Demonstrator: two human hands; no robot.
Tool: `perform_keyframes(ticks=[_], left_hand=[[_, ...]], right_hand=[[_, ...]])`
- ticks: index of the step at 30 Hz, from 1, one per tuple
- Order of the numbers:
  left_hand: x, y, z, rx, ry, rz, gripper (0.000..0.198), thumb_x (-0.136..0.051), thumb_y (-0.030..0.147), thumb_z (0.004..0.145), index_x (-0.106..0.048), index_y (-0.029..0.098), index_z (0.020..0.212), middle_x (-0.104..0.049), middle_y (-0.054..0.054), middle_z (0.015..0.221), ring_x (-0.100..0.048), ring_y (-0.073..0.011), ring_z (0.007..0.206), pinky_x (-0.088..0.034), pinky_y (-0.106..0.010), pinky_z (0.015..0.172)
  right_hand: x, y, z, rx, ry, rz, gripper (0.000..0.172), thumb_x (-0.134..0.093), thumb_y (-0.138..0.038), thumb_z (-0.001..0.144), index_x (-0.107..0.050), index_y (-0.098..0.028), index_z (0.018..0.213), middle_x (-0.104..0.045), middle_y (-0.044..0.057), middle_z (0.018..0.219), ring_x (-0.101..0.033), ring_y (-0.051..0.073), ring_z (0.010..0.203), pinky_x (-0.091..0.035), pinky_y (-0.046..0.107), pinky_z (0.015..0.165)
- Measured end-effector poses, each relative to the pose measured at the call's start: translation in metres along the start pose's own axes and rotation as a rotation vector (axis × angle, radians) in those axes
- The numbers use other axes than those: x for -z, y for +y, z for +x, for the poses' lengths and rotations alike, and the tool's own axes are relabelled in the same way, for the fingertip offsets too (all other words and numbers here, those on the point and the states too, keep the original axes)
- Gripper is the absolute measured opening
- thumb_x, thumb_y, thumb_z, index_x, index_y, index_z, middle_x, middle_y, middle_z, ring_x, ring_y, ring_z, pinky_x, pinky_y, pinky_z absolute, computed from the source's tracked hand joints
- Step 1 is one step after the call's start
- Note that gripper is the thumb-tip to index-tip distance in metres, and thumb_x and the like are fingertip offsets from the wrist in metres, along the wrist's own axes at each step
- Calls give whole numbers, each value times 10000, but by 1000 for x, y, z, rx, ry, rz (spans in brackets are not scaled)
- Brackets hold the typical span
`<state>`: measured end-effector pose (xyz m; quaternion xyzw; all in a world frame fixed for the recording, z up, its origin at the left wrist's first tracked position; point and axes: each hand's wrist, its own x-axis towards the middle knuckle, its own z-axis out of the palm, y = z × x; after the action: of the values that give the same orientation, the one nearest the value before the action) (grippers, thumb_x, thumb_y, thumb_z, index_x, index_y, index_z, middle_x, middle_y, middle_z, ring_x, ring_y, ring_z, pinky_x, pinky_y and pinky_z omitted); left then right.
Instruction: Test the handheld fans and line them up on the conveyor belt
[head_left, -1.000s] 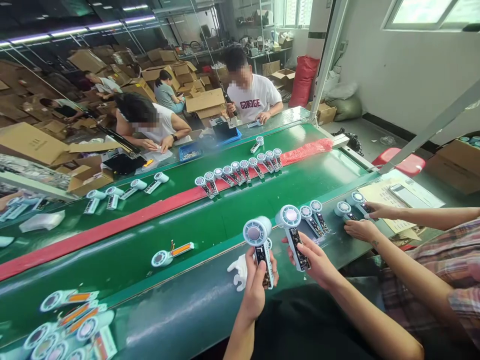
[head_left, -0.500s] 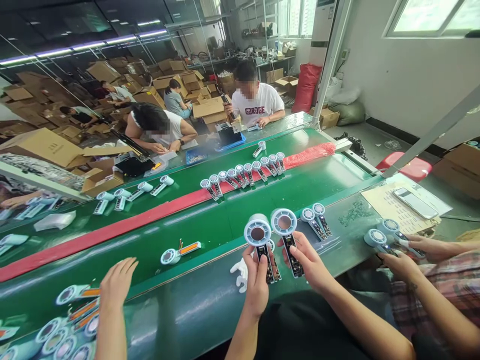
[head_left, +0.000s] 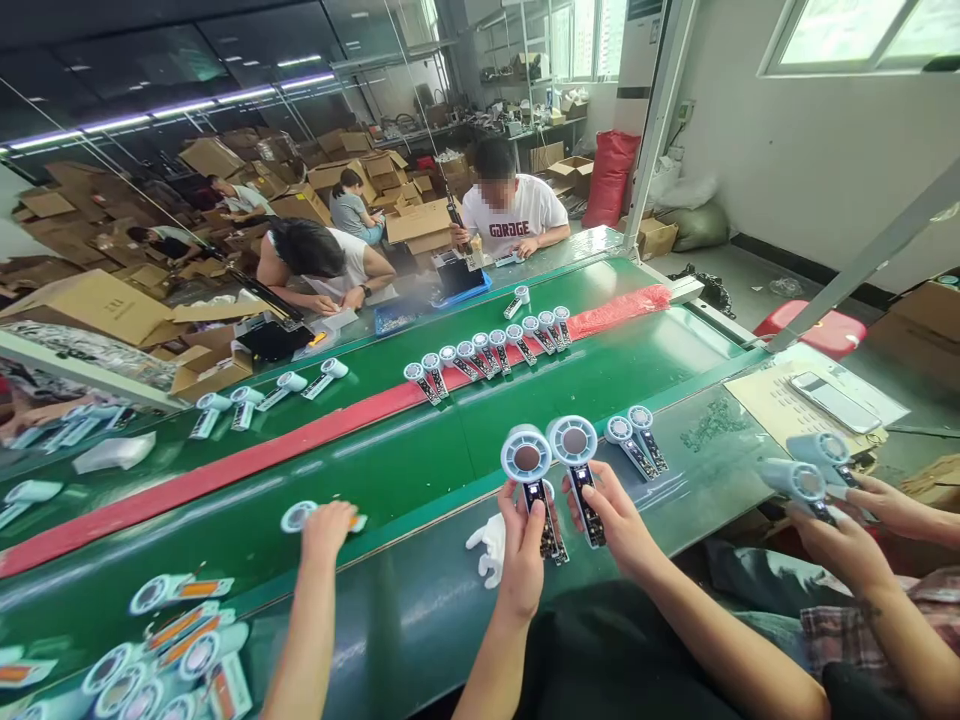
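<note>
Upright in my left hand [head_left: 523,545] is a light-blue handheld fan [head_left: 527,455], its round head up and its black circuit board facing me. A second fan [head_left: 574,440] stands beside it, gripped by my right hand [head_left: 606,505] with the thumb on the board. The two round heads are side by side, almost touching. Behind my left hand another fan's board [head_left: 556,548] partly shows. A white glove [head_left: 491,550] lies on the metal table edge just left of my left hand.
Two fans [head_left: 631,445] lie to the right on the table [head_left: 420,590]. A co-worker's arm [head_left: 311,590] reaches over the green belt at left, near piled fans [head_left: 150,670]. Another person's hands [head_left: 847,520] hold fans at right. Several fans line the red strip [head_left: 300,440].
The co-worker's hand at left has moved right onto the fan on the belt. At right, the other person's fans have been lifted. My hands have shifted slightly, still holding their fans.
</note>
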<state>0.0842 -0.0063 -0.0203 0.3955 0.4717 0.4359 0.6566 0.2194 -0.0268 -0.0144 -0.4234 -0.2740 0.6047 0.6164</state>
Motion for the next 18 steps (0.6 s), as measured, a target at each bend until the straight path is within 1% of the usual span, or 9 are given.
perform_keyframes(ticks=[3,5,7,10,13,15,16,18], left_hand=[[-2,-4,4,38,-4,-20,606,-613,559,838,-464,272,1351,-494,-66,1441,-364,-247,1406,-298,-372,1159],[-3,-6,6,51,-5,-18,583,-630,556,825,-512,268,1319,-497,-59,1440,-347,-253,1414,-284,-371,1165],[-4,-6,9,67,-16,-23,573,-645,545,817,-528,271,1307,-530,-60,1406,-379,-258,1393,-309,-372,1149],[-8,-5,13,96,-25,-41,569,-668,538,801,-544,269,1287,-585,-66,1328,-454,-264,1329,-389,-363,1080],[-12,-4,15,148,-46,-71,562,-679,546,789,-558,255,1253,-626,-71,1234,-550,-258,1204,-472,-339,954],[-15,-4,15,192,-68,-86,567,-683,553,783,-557,255,1249,-641,-68,1189,-590,-244,1122,-498,-325,883],[-16,-4,16,201,-74,-87,569,-687,551,780,-559,257,1250,-645,-67,1178,-597,-239,1107,-501,-322,875],[-17,-5,16,167,-66,-70,559,-695,538,778,-574,260,1247,-651,-67,1174,-589,-240,1132,-495,-327,908]], right_hand=[[2,1,1,3,19,-7,351,-624,-508,856,-511,-271,1090,-602,5,910,-482,130,649,-417,272,587],[4,0,2,15,33,-17,357,-621,-512,856,-509,-267,1090,-597,5,886,-483,133,644,-412,273,581],[6,0,3,27,44,-23,351,-614,-507,864,-501,-263,1090,-598,5,887,-483,130,638,-406,271,582],[10,0,5,55,59,-34,330,-598,-483,885,-481,-262,1100,-608,7,910,-485,126,645,-401,269,595],[14,-2,6,95,65,-53,322,-583,-458,903,-463,-262,1129,-611,12,926,-500,136,676,-401,273,612],[15,-3,7,108,71,-54,327,-578,-452,907,-453,-263,1143,-610,16,936,-505,141,683,-398,274,611],[15,-4,7,110,76,-51,329,-576,-453,907,-451,-263,1144,-610,17,939,-504,141,680,-397,274,608],[16,-6,7,109,87,-49,331,-574,-459,907,-448,-263,1142,-609,18,943,-499,138,670,-397,274,603]])
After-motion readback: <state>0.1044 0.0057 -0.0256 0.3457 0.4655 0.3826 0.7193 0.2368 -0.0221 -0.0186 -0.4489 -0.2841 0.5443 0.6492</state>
